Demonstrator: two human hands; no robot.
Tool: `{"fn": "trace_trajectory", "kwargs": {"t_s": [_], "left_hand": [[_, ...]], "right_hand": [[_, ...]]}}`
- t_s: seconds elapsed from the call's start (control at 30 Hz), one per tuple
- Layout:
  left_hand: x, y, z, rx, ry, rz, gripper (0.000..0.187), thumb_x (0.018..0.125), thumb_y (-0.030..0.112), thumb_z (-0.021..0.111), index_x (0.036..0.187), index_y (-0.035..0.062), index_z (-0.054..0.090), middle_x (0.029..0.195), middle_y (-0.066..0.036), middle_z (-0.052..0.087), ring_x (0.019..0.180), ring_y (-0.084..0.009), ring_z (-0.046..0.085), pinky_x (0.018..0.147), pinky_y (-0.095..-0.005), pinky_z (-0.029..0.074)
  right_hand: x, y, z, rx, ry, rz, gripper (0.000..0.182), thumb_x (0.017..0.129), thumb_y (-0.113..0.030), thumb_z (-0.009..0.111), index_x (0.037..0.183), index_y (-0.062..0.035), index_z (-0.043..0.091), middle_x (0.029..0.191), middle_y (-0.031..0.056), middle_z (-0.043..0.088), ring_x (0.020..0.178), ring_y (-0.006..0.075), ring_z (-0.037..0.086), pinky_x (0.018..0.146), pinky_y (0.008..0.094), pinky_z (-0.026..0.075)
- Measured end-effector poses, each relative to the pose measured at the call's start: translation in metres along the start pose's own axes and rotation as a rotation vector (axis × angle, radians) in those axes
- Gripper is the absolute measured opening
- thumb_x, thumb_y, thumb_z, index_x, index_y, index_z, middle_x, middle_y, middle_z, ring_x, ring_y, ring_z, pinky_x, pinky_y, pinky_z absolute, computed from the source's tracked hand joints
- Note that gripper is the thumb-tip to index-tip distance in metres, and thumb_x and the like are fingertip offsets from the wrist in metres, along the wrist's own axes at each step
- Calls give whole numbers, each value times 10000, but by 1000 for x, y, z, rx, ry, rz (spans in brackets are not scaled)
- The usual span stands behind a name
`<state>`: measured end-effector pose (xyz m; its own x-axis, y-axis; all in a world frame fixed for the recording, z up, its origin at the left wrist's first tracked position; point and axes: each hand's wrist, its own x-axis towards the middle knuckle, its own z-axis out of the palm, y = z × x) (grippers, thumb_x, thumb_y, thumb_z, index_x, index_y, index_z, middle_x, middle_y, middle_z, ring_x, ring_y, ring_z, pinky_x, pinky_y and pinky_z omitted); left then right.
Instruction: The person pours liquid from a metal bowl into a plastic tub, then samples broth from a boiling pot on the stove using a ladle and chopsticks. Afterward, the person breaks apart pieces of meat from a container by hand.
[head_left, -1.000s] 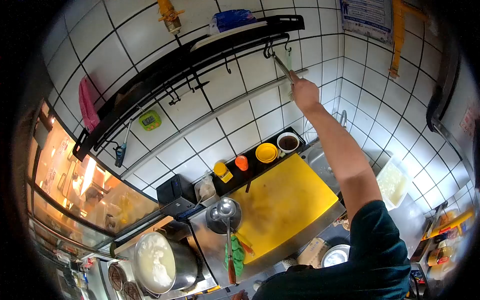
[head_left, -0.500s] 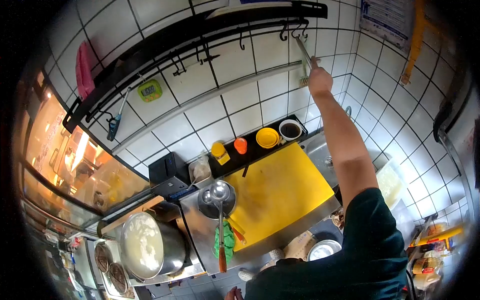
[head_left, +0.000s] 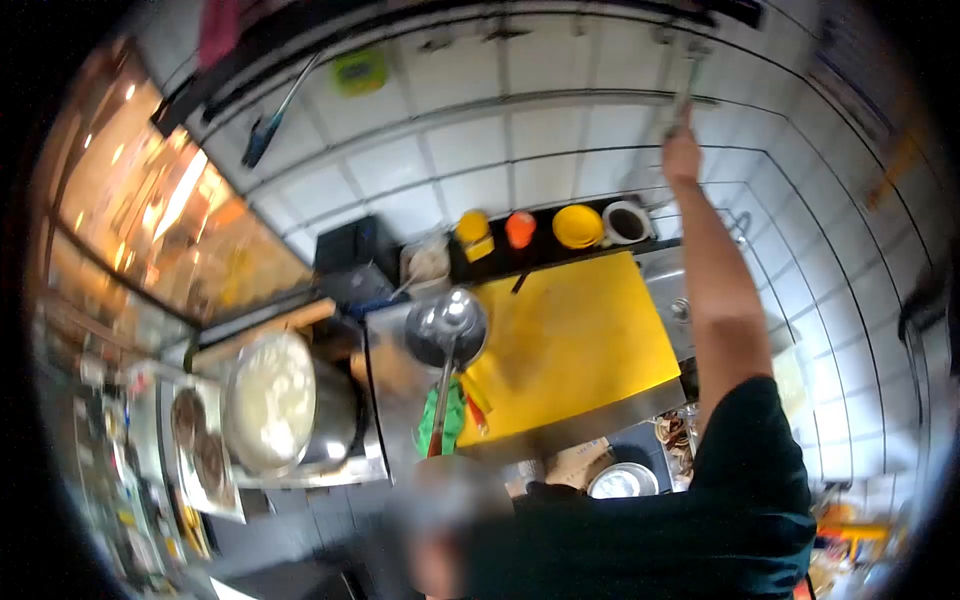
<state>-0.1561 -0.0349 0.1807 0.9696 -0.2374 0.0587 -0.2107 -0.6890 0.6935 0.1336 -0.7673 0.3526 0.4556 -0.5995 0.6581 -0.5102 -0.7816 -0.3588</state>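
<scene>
My right hand (head_left: 682,155), at the end of an outstretched arm, is closed around a slim, light-coloured handled utensil (head_left: 690,78) near the wall hooks. Blur hides what kind of utensil it is. At the bottom, a smeared skin-coloured patch (head_left: 436,565) may be my left hand; its fingers cannot be made out. Below the right arm lies a yellow cutting board (head_left: 580,345). A ladle (head_left: 446,385) rests with its bowl in a round metal pan (head_left: 425,345) at the board's left, beside a green cloth (head_left: 440,420).
A large pot of pale, cloudy liquid (head_left: 272,400) stands at left. Behind the board are a yellow-topped jar (head_left: 474,232), an orange container (head_left: 520,230), a yellow bowl (head_left: 577,228) and a white cup of dark liquid (head_left: 626,222). A sink (head_left: 665,275) lies right. A hook rail runs above.
The view has tilted down and turned left, so the counter items sit further right. My right hand still grips the utensil by the hooks. A blurred patch has appeared at the bottom.
</scene>
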Motion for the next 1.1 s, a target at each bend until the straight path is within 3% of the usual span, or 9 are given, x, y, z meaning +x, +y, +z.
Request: {"fn": "trace_trajectory", "kwargs": {"t_s": [0.17,0.33,0.53,0.67,0.73,0.87,0.93,1.03,1.1], "left_hand": [[-9,26,-17,-115,18,-118,114,866,15,646,960,-40,680,857,-207,684,755,-355,676,671,-393,534],[-38,-5,-9,-85,37,-246,149,869,5,635,1010,-21,674,912,-213,686,808,-361,679,712,-400,536],[-53,-20,-33,-189,12,-350,186,920,130,564,1029,2,644,915,-177,659,867,-337,639,779,-428,503],[-85,-56,-51,124,-78,-59,182,927,113,490,1023,1,597,895,-129,593,827,-288,579,769,-391,480],[-99,-73,-65,217,-76,27,183,925,100,461,1031,2,575,899,-116,561,819,-266,553,761,-385,467],[-139,-125,-85,426,0,135,197,929,87,458,1061,0,574,937,-147,572,845,-287,560,767,-418,458],[-185,-193,-64,281,40,141,202,931,97,466,1073,4,576,949,-156,578,852,-295,559,776,-431,459],[-224,-229,-81,152,-64,-98,217,929,116,481,1090,3,573,977,-171,588,865,-315,561,788,-446,463],[-249,-249,-88,186,-43,-200,173,832,134,572,938,24,654,898,-175,626,829,-315,615,735,-443,495]], "right_hand": [[-13,3,9,-40,-43,-75,798,854,-164,644,1508,-29,206,1318,228,549,1084,423,584,929,467,499],[-79,-35,-12,94,155,-482,695,874,-160,669,1451,29,332,1479,245,374,1346,404,376,1132,426,319],[-222,-75,-52,307,-141,-349,658,921,-149,618,1477,-2,298,1505,237,326,1386,405,315,1134,451,284],[-358,-62,-65,429,-476,-208,654,895,-69,616,1467,0,306,1507,220,337,1396,382,320,1128,434,300],[-437,-45,-73,443,-603,-266,693,852,-50,655,1462,-21,330,1443,212,410,1226,356,493,1012,446,406],[-570,-32,-105,188,-1171,-497,439,902,-329,595,1195,-3,577,1097,232,626,982,326,622,810,422,500],[-617,-59,-126,97,-1771,-33,467,940,-427,534,1205,-49,607,1126,198,627,973,339,606,809,423,493],[-698,-86,-142,301,-2101,839,512,978,-488,467,1244,-77,614,1225,139,618,1078,283,572,922,412,466],[-711,-162,-181,271,-2056,812,515,974,-469,489,1297,-78,577,1234,111,615,1144,243,544,942,376,458]]}}
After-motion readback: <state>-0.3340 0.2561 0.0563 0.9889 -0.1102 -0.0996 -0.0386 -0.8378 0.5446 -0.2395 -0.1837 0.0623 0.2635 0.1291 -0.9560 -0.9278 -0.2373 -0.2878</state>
